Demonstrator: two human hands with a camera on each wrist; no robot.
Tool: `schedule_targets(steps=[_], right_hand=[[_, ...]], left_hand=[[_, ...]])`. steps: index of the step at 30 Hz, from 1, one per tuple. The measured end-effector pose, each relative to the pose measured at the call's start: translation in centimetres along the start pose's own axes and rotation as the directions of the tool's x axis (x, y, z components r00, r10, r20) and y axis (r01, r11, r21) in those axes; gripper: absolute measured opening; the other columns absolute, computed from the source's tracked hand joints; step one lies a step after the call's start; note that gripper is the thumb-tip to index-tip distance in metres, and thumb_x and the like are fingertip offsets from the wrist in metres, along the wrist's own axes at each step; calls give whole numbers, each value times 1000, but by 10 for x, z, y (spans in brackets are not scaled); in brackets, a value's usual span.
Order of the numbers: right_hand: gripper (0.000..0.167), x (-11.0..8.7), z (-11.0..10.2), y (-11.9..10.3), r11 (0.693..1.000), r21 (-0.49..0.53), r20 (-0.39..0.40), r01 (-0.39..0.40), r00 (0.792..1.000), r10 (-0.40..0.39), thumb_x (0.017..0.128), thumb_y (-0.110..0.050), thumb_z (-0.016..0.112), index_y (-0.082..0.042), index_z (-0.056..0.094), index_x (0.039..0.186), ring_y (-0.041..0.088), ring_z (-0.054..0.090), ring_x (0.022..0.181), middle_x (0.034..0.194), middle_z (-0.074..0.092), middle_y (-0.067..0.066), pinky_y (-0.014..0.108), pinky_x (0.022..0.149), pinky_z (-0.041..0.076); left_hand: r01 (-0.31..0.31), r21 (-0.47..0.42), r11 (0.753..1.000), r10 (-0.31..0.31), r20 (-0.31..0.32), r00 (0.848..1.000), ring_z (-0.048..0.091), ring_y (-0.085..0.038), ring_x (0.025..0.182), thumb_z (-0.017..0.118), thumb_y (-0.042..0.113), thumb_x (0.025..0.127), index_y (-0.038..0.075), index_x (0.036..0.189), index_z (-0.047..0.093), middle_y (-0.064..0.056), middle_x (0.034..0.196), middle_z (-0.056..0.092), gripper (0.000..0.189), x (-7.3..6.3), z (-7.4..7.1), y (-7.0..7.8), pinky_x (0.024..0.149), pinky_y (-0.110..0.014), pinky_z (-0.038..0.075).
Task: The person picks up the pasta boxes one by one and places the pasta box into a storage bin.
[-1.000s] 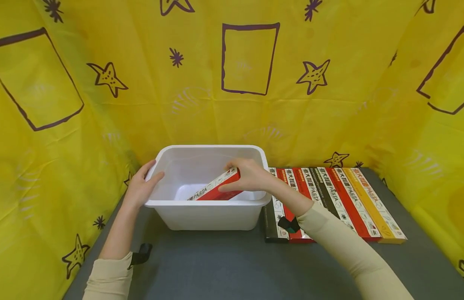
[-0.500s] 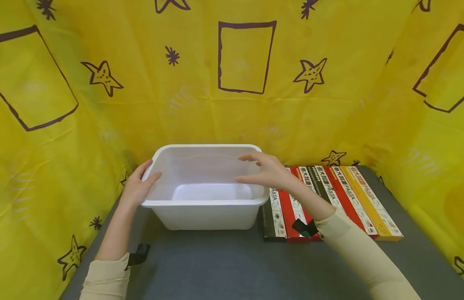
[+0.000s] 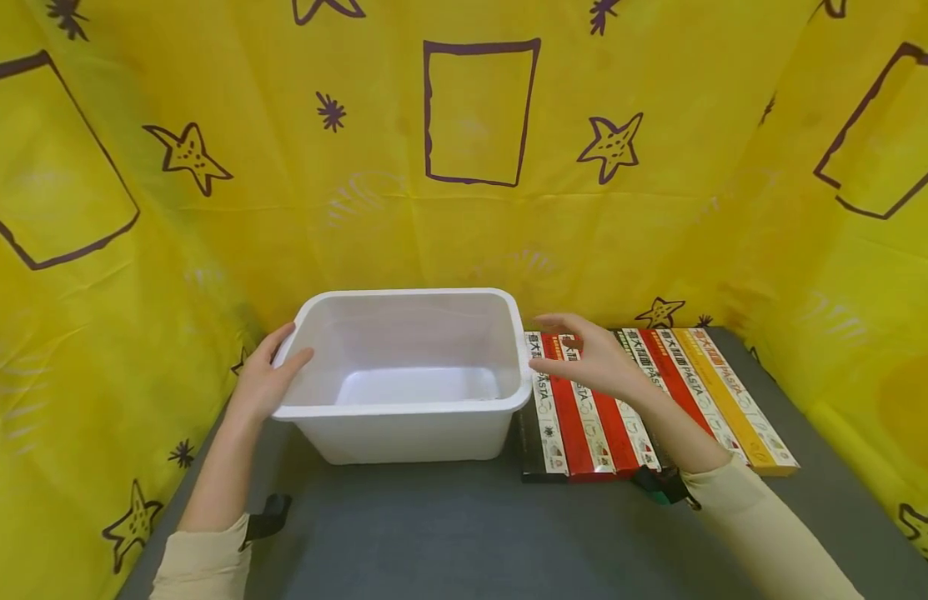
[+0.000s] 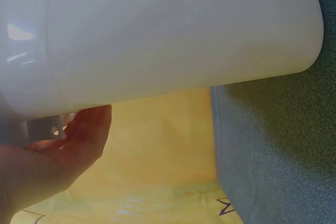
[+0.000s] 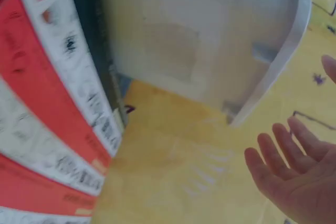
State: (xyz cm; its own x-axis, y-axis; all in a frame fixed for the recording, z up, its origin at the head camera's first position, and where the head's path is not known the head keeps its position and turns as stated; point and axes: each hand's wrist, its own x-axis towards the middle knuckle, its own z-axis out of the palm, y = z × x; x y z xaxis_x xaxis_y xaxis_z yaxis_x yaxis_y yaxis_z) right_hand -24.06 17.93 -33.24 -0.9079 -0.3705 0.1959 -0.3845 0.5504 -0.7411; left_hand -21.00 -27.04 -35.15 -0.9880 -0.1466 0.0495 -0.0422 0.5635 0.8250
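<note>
White tub (image 3: 403, 437): smooth, semi-gloss plastic, rounded corners, tapered walls, rolled lip; a small tab (image 4: 39, 128) with a hole shows under it. It stands upright on the grey table (image 3: 426, 533), fine fabric-like texture. Just right of it, pasta boxes (image 3: 612, 425): long, slim printed cardboard, lying flat side by side in black, red and orange with white strips. Thin yellow cloth (image 3: 479, 233) behind, creased, purple star doodles.

Left hand (image 3: 267, 377) grips the tub's left rim, thumb inside, fingers outside. Right hand (image 3: 594, 358) is released, fingers loosely curved, thumb apart, above the boxes by the right rim. Both forearms angle inward, cream sleeves (image 3: 764, 517) pushed back.
</note>
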Motion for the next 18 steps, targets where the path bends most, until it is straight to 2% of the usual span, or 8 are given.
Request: schedule_targets(steps=[7,14,18], right_hand=[[73,-22,-11,34,992,-4,-14,-123,992,123,80,-49,76,-17,50,140,33,46,129,141,51,8,58,99,42],[69,-42,-17,64,991,0,-14,-134,991,134,86,-42,74,-11,47,142,40,43,130,143,47,14,58,104,36],[71,-57,-20,80,984,-9,-23,-177,984,177,87,-41,73,-10,44,144,42,43,130,145,45,16,60,102,36]], left_hand=[[5,-7,1000,-5,3,1000,41,-47,124,51,45,99,14,157,21,-26,154,28,72,0,0,-1,95,-62,42],[9,-7,1000,-9,-3,1000,43,-46,122,51,45,98,13,156,22,-27,153,29,72,1,0,-1,92,-56,45],[4,-10,1000,-4,1,1000,43,-46,122,51,45,98,13,156,22,-27,153,29,72,2,1,-1,92,-56,44]])
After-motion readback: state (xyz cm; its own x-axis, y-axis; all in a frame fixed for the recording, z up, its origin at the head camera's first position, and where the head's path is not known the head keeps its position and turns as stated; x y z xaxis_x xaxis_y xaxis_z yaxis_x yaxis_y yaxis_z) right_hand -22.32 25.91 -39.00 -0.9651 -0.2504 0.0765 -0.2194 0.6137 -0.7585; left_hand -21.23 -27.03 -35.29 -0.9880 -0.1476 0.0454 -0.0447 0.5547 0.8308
